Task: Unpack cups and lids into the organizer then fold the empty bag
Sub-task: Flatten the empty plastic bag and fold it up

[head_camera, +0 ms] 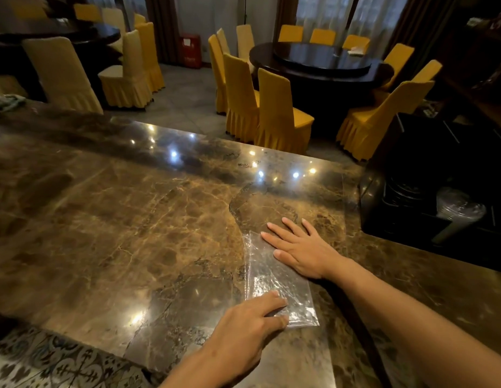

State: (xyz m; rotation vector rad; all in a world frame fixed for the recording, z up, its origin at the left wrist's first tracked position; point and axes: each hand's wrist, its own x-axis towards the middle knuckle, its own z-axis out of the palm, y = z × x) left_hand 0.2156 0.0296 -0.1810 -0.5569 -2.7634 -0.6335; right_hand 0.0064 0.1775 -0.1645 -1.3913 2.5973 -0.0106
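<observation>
1. Head view: the empty bag [274, 275] lies flat on the marble counter [117, 219], folded into a narrow strip near me, its far end still spread wide.
2. My right hand [297, 247] is open, palm down, gripping nothing; it pins the strip's middle so the crease holds.
3. My left hand [243, 323] presses fingertips on the near end, no pinch, anchoring it.
4. The organizer [411, 208] sits right, cups [456, 211] inside; unpacking looks done.
</observation>
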